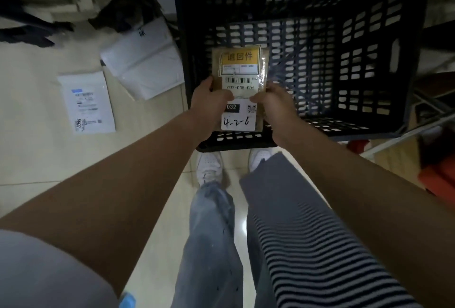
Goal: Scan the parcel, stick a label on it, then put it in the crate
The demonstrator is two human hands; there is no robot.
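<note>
Two bare hands hold one brown parcel (240, 86) over the near edge of a black slotted crate (320, 61). Nearest, below the fingers, are blue jeans (211, 234), a striped garment (307, 234) and white shoes (209, 165) on a pale tiled floor (37, 160). The left hand (209, 103) grips the parcel's left edge, thumb on the front face and the other fingers curled behind it. The right hand (273, 101) pinches the right edge the same way, its thumb meeting the left thumb across the middle. Just below the thumbs sits a white label (237, 117) with "4-2-6" handwritten on it; just above them is a barcode label (240, 83), and beyond that a yellow sticker (240, 60) with printed characters. Past the fingertips, the crate's perforated floor and walls show nothing inside that I can make out. Left of the left hand, well apart, a white mailer (86, 103) with a printed label lies flat on the floor, and a larger white padded mailer (145, 61) lies farther off beside the crate's left wall.
</note>
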